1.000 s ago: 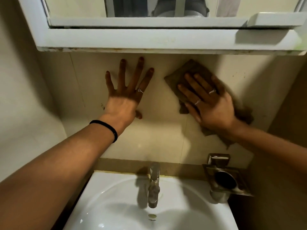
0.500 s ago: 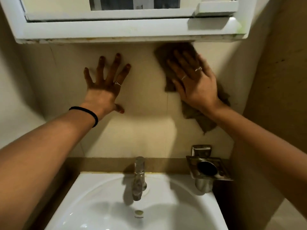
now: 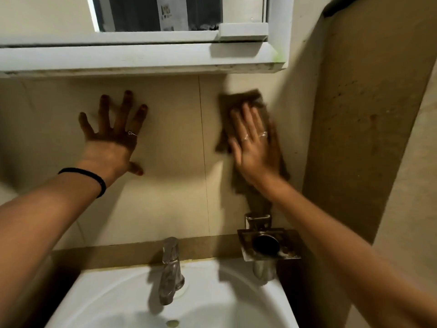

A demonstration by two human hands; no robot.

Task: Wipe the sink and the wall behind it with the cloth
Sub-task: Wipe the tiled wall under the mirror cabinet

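A brown cloth lies flat against the beige tiled wall to the right of a tile joint. My right hand presses on it with fingers spread; the cloth's tail hangs below my wrist toward the metal holder. On the wall further left, my left hand rests flat with fingers apart and holds nothing. The white sink sits below, with a chrome tap at its back edge.
A white mirror cabinet overhangs the wall just above both hands. A square metal cup holder sticks out from the wall under my right hand. A rough brown side wall closes in on the right.
My right hand has slid the cloth down the wall from under the cabinet and slightly right. My left hand stays planted on the wall. The camera has shifted.
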